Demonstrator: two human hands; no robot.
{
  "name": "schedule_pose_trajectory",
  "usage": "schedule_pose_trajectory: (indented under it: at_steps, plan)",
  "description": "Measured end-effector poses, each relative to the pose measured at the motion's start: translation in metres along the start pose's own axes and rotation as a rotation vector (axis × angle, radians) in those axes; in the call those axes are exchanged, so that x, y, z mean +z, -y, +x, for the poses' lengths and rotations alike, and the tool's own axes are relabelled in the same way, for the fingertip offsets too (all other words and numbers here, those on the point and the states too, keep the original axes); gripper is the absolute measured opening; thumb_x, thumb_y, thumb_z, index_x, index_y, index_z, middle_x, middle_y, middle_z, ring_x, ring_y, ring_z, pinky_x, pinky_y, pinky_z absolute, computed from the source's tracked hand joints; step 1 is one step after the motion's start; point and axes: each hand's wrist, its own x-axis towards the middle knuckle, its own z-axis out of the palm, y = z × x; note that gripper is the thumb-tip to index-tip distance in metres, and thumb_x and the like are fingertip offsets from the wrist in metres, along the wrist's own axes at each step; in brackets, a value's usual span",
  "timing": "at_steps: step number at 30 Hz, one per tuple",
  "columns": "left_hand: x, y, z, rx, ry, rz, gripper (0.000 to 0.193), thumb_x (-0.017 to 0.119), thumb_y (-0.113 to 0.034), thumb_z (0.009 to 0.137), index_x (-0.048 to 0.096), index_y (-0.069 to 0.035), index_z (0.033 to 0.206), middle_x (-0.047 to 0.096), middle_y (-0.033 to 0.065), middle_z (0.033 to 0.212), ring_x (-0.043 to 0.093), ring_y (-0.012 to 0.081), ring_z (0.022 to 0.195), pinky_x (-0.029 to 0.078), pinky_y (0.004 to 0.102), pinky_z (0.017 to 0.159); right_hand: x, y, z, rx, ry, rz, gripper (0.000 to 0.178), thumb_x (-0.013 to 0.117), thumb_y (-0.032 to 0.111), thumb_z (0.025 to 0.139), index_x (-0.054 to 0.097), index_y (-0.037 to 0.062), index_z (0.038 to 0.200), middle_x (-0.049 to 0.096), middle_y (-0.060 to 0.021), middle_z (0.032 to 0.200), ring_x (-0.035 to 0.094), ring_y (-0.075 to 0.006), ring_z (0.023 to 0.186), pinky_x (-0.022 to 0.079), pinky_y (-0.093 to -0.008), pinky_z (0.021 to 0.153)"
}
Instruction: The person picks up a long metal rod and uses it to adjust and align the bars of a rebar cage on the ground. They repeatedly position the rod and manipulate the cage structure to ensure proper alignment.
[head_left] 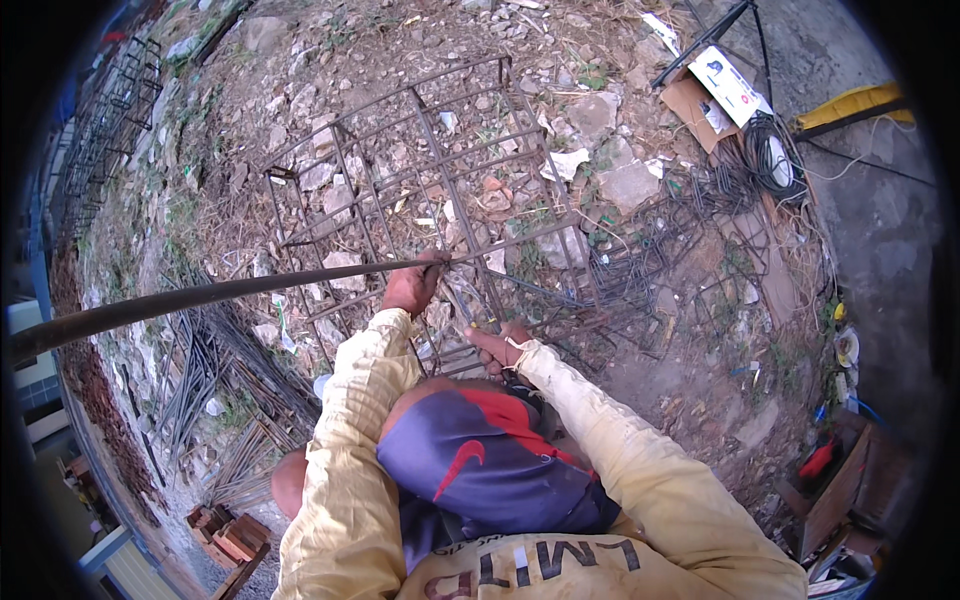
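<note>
Before me on the rubble lies a cage of rusty steel bars (433,125), tied with square frames. My left hand (410,287) is closed around a long steel bar (200,292) at the cage's near side. That bar sticks out far to the left. Lower and to the right, close to my knees, my right hand (497,348) has its fingers curled together beside the cage's near bars. What it holds, if anything, is too small to make out.
Loose cut rods (195,365) lie in a pile at the left, with red bricks (228,537) nearer me. Another bar cage (110,110) stands far left. At the back right, a cardboard box (697,112) sits beside coiled black cable (765,155). Broken stones (630,187) cover the ground.
</note>
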Motion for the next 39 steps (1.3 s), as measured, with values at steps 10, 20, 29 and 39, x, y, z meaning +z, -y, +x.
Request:
schedule_pose_trajectory:
  at_steps: [10, 20, 29, 39]
  plan:
    - [-0.001, 0.007, -0.003, 0.048, -0.018, -0.012, 0.018, 0.058, -0.007, 0.094, 0.067, -0.010, 0.110, 0.069, 0.0110, 0.098, 0.068, 0.0269, 0.088, 0.051, 0.0345, 0.077, 0.013, 0.013, -0.047, -0.431, -0.609, -0.755, 0.055, 0.055, 0.040, 0.093, 0.049, -0.0030, 0.128, 0.063, -0.0276, 0.102, 0.059, -0.0465, 0.107, 0.046, -0.0497, 0.095]
    - [0.013, 0.013, 0.003, 0.099, -0.032, -0.099, 0.019, 0.061, -0.003, 0.092, 0.067, -0.009, 0.108, 0.069, 0.0098, 0.101, 0.067, 0.0252, 0.090, 0.051, 0.0340, 0.078, -0.010, -0.001, -0.027, -0.066, 0.118, 0.346, 0.057, 0.041, 0.057, 0.099, 0.059, 0.0045, 0.110, 0.063, -0.0066, 0.077, 0.058, -0.0138, 0.050, 0.042, -0.0277, 0.039]
    - [-0.006, -0.003, -0.003, 0.017, -0.012, -0.025, 0.018, 0.058, -0.008, 0.093, 0.066, -0.011, 0.109, 0.070, 0.0140, 0.094, 0.068, 0.0284, 0.086, 0.052, 0.0372, 0.077, -0.007, 0.031, -0.038, -0.098, -0.011, -0.210, 0.042, 0.065, 0.042, 0.093, 0.059, 0.0020, 0.105, 0.060, -0.0045, 0.069, 0.055, -0.0115, 0.049, 0.044, -0.0305, 0.044]
    - [-0.001, -0.005, -0.002, -0.045, 0.005, -0.040, 0.019, 0.059, -0.010, 0.094, 0.067, -0.011, 0.111, 0.070, 0.0164, 0.097, 0.069, 0.0304, 0.090, 0.053, 0.0385, 0.079, -0.010, 0.024, -0.059, -0.347, -0.394, -0.498, 0.059, 0.071, 0.047, 0.081, 0.049, 0.0071, 0.118, 0.065, -0.0174, 0.085, 0.065, -0.0340, 0.074, 0.052, -0.0431, 0.067]
